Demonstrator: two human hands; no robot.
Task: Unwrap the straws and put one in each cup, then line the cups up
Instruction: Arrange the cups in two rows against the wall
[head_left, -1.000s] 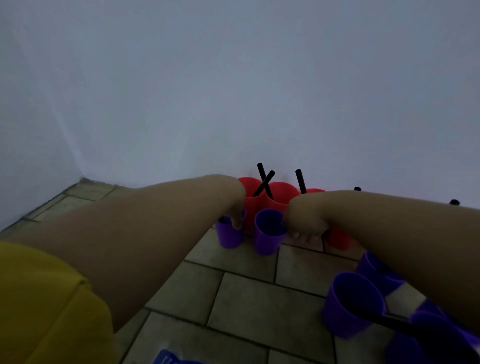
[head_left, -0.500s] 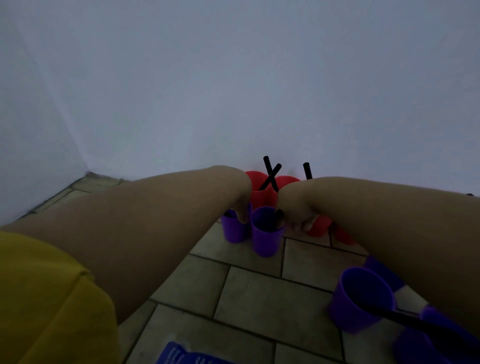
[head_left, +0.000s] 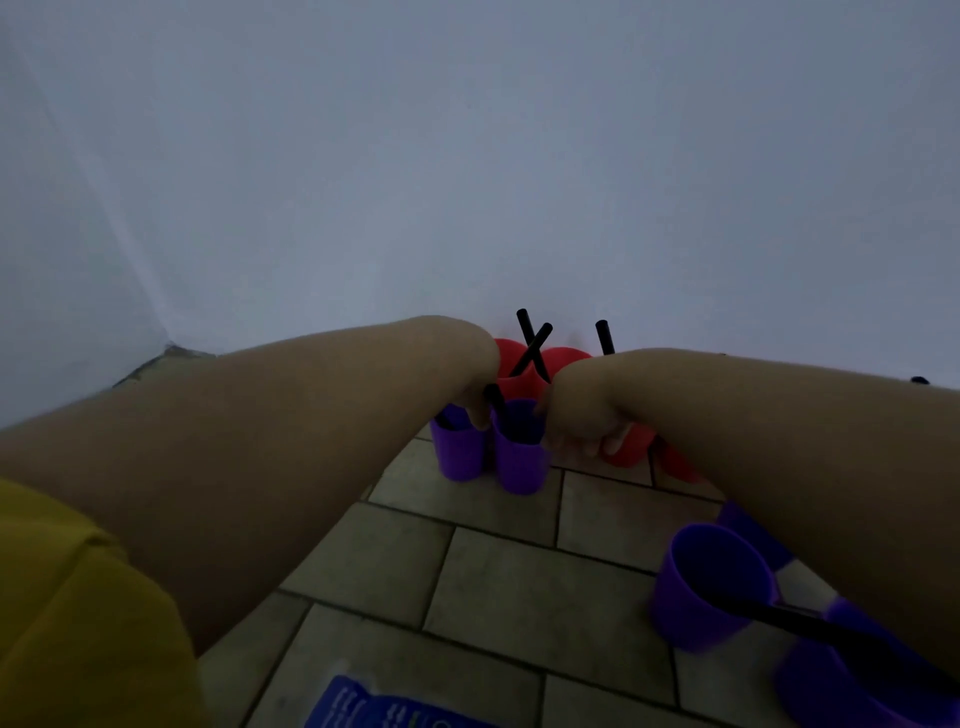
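In the nearer purple cup (head_left: 519, 462), a black straw (head_left: 496, 404), leaning with its top end tilted left. Just beside that cup on its left, a second purple cup (head_left: 460, 454), both upright on the tiled floor (head_left: 493, 566) close to the wall (head_left: 467, 182). Left hand (head_left: 475, 397) bent down over the two rims, fingertips right at the straw; impossible to tell whether pinching it. Right hand (head_left: 576, 423) with fingers curled under, up against the nearer cup's right side; grip or mere touch not discernible. Behind, red cups (head_left: 563, 359) along the wall, with crossed straws (head_left: 531, 347) above them and an upright straw (head_left: 604, 338) further right. Lower right, more purple cups (head_left: 711, 587), with a long straw (head_left: 779, 618) lying over one rim. At the bottom edge, a blue packet (head_left: 384, 706) with white print, too blurred to read. Yellow sleeve (head_left: 78, 623) at lower left.
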